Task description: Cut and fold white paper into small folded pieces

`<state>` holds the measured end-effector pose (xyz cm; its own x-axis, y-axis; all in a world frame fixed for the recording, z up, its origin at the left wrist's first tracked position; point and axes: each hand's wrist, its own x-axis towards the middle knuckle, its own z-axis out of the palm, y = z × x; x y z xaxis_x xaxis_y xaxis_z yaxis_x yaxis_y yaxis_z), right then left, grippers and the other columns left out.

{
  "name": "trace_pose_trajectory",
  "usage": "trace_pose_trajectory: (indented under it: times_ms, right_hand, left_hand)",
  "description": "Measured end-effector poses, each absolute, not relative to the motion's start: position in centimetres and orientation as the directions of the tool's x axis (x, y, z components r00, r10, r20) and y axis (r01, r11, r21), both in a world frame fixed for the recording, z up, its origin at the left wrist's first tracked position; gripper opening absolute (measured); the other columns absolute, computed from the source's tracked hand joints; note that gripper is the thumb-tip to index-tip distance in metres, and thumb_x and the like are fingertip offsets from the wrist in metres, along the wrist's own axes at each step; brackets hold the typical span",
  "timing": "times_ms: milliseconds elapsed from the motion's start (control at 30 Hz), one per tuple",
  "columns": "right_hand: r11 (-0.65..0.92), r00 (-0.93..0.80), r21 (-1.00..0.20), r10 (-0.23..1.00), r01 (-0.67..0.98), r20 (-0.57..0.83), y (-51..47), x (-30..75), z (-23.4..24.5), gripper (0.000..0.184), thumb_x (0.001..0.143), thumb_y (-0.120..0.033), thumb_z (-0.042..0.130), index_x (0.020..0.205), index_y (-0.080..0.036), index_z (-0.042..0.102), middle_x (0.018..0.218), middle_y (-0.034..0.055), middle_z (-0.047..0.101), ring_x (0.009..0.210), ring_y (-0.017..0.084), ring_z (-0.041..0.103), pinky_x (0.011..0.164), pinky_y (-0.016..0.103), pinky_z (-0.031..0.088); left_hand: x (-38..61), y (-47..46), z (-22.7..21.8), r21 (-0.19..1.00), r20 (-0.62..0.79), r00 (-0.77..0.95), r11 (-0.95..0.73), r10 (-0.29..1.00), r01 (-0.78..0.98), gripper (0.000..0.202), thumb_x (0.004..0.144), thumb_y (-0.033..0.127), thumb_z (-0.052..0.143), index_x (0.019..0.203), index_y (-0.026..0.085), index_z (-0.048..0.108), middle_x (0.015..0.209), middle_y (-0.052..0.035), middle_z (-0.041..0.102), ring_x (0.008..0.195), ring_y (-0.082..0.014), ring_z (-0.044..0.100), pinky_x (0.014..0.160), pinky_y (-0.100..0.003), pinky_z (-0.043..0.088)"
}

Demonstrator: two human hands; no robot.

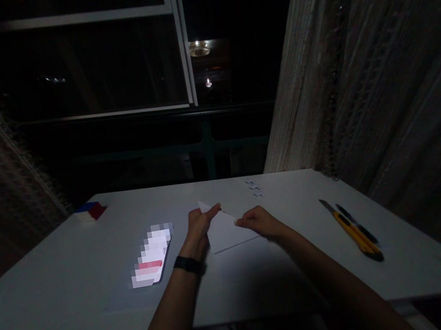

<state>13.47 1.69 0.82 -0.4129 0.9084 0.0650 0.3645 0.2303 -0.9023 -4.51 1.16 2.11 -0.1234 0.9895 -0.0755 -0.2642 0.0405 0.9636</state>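
Note:
A white sheet of paper (230,234) with a slanted upper edge is held between my two hands, over the middle of the table. My left hand (201,227), with a dark band on its wrist, grips the paper's left side, thumb laid along the upper edge. On the right, my right hand (259,221) pinches the slanted edge between thumb and fingers. Whether the paper is folded along that edge I cannot tell for sure. Left of my left hand lies a lit phone (155,255), its screen blurred out.
On the white table (73,274), a yellow utility knife (354,233) with its blade out lies at the right beside a dark pen (357,224). Several small paper pieces (255,188) sit toward the back. A red, blue and white block (90,211) stands far left. Curtains (295,79) flank the window.

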Motion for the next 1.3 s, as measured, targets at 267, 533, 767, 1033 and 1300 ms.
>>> trace_pose_trajectory:
  times_ms: [267,533,767,1033,1300]
  right_hand:
    - [0.226,-0.376,-0.878,0.925,0.421,0.057,0.7,14.9,0.6,0.045,0.064,-0.053,0.061,0.045,-0.014,0.049,0.042,-0.0059,0.033,0.042,0.006,0.029,0.041,0.022,0.021]
    - [0.273,-0.413,-0.852,0.908,0.448,0.074,-0.3,18.3,0.6,0.047,0.066,-0.055,0.06,0.044,-0.014,0.052,0.04,-0.0035,0.042,0.041,0.007,0.037,0.044,0.022,0.028]
    - [0.379,-0.337,-0.853,0.905,0.359,0.26,0.8,18.4,3.2,0.041,0.072,-0.051,0.056,0.08,-0.013,0.065,0.078,0.0074,0.066,0.072,0.016,0.058,0.066,0.025,0.042]
    - [0.277,-0.487,-0.832,0.874,0.481,0.009,2.2,16.2,3.6,0.034,0.06,-0.045,0.066,0.054,-0.013,0.055,0.045,-0.0053,0.041,0.044,0.006,0.033,0.043,0.021,0.024]
    - [0.293,-0.622,-0.754,0.76,0.588,-0.19,1.8,20.0,6.1,0.033,0.059,-0.044,0.068,0.059,-0.011,0.061,0.045,-0.0055,0.043,0.044,0.006,0.033,0.043,0.021,0.023]
  left_hand:
    - [-5.2,1.2,2.4,0.965,-0.078,-0.174,0.031,0.982,-0.26,0.032,0.05,0.032,0.078,0.064,0.007,0.062,0.056,-0.0081,0.063,0.046,-0.0151,0.056,0.044,-0.024,0.04]
    - [-5.1,1.2,2.4,0.955,-0.055,-0.15,0.008,0.987,-0.297,0.032,0.051,0.032,0.078,0.064,0.007,0.062,0.056,-0.0077,0.063,0.046,-0.0143,0.055,0.045,-0.024,0.04]
    - [-4.1,1.1,2.2,0.935,-0.027,-0.118,-0.017,0.993,-0.354,0.032,0.052,0.032,0.078,0.066,0.007,0.064,0.061,-0.0089,0.064,0.051,-0.0152,0.057,0.05,-0.025,0.042]
    - [-3.8,0.2,2.6,0.979,0.01,0.131,0.017,0.991,-0.205,0.028,0.057,0.035,0.075,0.058,0.009,0.065,0.055,-0.0069,0.061,0.048,-0.0131,0.054,0.047,-0.023,0.038]
    - [-3.9,-0.5,3.3,0.997,-0.045,0.326,0.024,0.944,0.066,0.018,0.056,0.028,0.074,0.057,0.011,0.069,0.054,-0.0081,0.063,0.048,-0.0142,0.054,0.048,-0.025,0.041]
